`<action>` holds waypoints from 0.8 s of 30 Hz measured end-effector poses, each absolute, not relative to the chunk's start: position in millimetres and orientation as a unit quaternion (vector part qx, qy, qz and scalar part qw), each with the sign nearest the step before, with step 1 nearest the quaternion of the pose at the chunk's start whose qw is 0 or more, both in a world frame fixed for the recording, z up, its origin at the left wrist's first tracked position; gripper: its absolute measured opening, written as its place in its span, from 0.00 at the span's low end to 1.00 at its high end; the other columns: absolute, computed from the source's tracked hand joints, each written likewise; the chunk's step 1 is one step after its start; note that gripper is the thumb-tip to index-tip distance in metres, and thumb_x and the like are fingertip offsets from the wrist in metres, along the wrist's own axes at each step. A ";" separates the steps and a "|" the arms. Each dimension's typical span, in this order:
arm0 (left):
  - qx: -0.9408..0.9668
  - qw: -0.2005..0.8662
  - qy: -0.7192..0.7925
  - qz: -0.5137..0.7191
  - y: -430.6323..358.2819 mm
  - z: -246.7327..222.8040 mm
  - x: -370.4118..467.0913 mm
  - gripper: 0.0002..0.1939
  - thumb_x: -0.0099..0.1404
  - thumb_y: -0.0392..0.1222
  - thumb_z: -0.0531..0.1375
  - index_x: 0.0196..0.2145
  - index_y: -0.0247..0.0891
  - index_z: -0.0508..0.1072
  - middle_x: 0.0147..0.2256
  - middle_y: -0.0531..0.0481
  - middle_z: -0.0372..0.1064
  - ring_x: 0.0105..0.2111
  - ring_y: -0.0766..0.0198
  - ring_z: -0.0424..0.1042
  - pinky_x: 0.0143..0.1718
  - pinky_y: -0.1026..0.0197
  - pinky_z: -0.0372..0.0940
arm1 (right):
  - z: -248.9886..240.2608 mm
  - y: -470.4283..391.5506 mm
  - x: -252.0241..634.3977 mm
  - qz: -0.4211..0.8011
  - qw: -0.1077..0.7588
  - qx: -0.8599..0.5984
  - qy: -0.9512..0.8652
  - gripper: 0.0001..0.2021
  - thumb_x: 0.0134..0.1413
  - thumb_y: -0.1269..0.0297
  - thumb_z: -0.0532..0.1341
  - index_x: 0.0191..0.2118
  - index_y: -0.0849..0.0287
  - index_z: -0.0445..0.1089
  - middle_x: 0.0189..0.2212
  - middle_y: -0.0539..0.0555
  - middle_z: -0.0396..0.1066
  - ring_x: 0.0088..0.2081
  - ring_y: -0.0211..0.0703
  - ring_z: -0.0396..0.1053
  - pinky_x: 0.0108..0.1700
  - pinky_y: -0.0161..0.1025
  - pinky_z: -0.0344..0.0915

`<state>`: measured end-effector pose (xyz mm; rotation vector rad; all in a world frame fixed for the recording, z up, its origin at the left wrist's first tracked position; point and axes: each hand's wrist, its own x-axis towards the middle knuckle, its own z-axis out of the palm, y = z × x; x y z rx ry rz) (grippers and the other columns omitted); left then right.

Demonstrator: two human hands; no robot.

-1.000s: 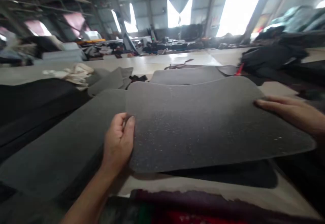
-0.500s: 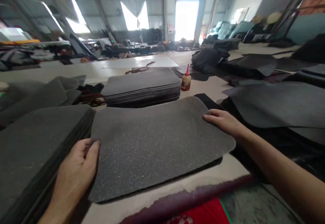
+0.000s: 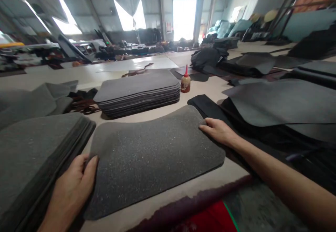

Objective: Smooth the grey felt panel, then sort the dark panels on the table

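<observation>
Mat's dropped flat now; left hand pinches its 9 o'clock edge, right hand fingers flat on 3 o'clock.

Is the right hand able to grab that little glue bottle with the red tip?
Probably yes. The right hand rests on the grey mat's edge, and bare table lies between it and the bottle; only a flat black piece sits in between.

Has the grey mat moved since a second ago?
Yes. The mat was held up off the table; it now lies flat on it, near the stack.
</observation>
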<state>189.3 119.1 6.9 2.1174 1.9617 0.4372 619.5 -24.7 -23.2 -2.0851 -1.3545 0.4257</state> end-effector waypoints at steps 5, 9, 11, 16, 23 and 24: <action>0.712 0.130 0.682 0.107 114.2 15.4 196.1 0.25 0.65 0.61 0.42 0.47 0.44 0.65 0.44 0.40 0.74 0.45 0.42 0.75 0.45 0.52 0.66 | -21.1 -26.9 613.5 0.149 0.287 -0.789 -0.523 0.16 0.59 0.51 0.56 0.26 0.56 0.59 0.22 0.47 0.61 0.26 0.39 0.61 0.29 0.37 0.52; 0.721 0.116 0.677 0.092 115.9 10.4 195.4 0.25 0.65 0.62 0.40 0.46 0.44 0.64 0.45 0.38 0.74 0.45 0.40 0.74 0.46 0.51 0.65 | -20.0 -28.5 611.1 0.136 0.275 -0.791 -0.529 0.15 0.60 0.53 0.57 0.27 0.56 0.59 0.23 0.48 0.64 0.26 0.39 0.62 0.29 0.36 0.52; 0.725 0.118 0.673 0.091 116.8 7.1 194.0 0.25 0.65 0.61 0.40 0.46 0.44 0.64 0.44 0.38 0.74 0.45 0.40 0.75 0.46 0.51 0.65 | -21.2 -29.3 611.5 0.129 0.268 -0.792 -0.534 0.15 0.61 0.54 0.57 0.27 0.56 0.60 0.23 0.49 0.65 0.26 0.40 0.63 0.30 0.37 0.52; 0.728 0.117 0.670 0.082 116.9 3.8 192.7 0.23 0.67 0.61 0.41 0.46 0.45 0.64 0.44 0.40 0.73 0.45 0.41 0.74 0.45 0.52 0.64 | -24.7 -31.3 611.4 0.116 0.246 -0.794 -0.544 0.13 0.63 0.55 0.57 0.30 0.56 0.61 0.24 0.49 0.65 0.27 0.40 0.64 0.31 0.37 0.52; 0.730 0.106 0.668 0.096 118.2 0.1 191.8 0.19 0.67 0.60 0.43 0.44 0.48 0.64 0.41 0.46 0.73 0.43 0.45 0.75 0.42 0.55 0.64 | -22.7 -32.8 605.6 0.094 0.204 -0.808 -0.545 0.11 0.65 0.57 0.58 0.33 0.56 0.62 0.25 0.50 0.66 0.27 0.42 0.65 0.31 0.37 0.53; 0.732 0.105 0.666 0.095 118.6 -0.6 191.5 0.19 0.67 0.60 0.43 0.43 0.48 0.64 0.42 0.46 0.73 0.43 0.45 0.75 0.42 0.55 0.64 | -22.7 -32.6 605.3 0.092 0.198 -0.809 -0.546 0.11 0.65 0.57 0.58 0.33 0.56 0.62 0.25 0.50 0.67 0.27 0.42 0.65 0.31 0.37 0.53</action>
